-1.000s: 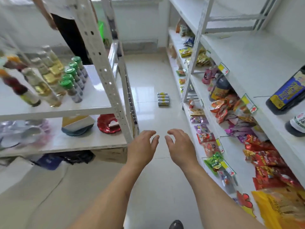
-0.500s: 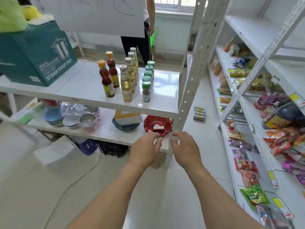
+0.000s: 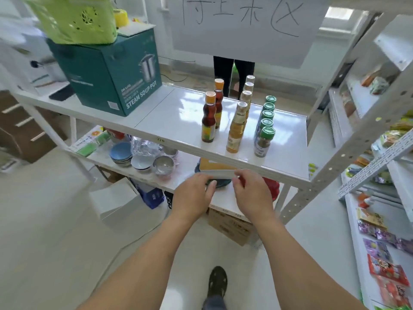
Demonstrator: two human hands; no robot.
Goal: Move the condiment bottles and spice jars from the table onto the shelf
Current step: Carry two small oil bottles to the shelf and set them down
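white rack [image 3: 156, 121] is taking up most of the view, and its top board is acting as the table here. second rack [image 3: 380, 153] is running down the right side with snack packs [image 3: 386, 271] lying along its low shelf. paper sign [image 3: 243, 25] with handwriting is hanging up top, and someone's dark legs [image 3: 232, 72] are showing just under it, behind the table. teal soup pot box [image 3: 107, 72] is sitting on the left end of the board with a green basket [image 3: 76, 16] stacked on it. the task stuff is all standing upright on the right half of the board in three rows running front to back: two dark sauce bottles [image 3: 209, 118] on the left, four pale oil bottles [image 3: 237, 128] in the middle, five green-capped jars [image 3: 264, 139] on the right, rows just beside each other. bowls [image 3: 143, 161] are sitting on the shelf below. both hands are hovering side by side in front of the board's edge, below the bottles and not touching them. left hand [image 3: 192, 195] is holding nothing, fingers loosely bent. right hand [image 3: 252, 193] is the same, relaxed curl, nothing in it. a dark shoe [image 3: 218, 283] is poking in at the bottom, on the floor.
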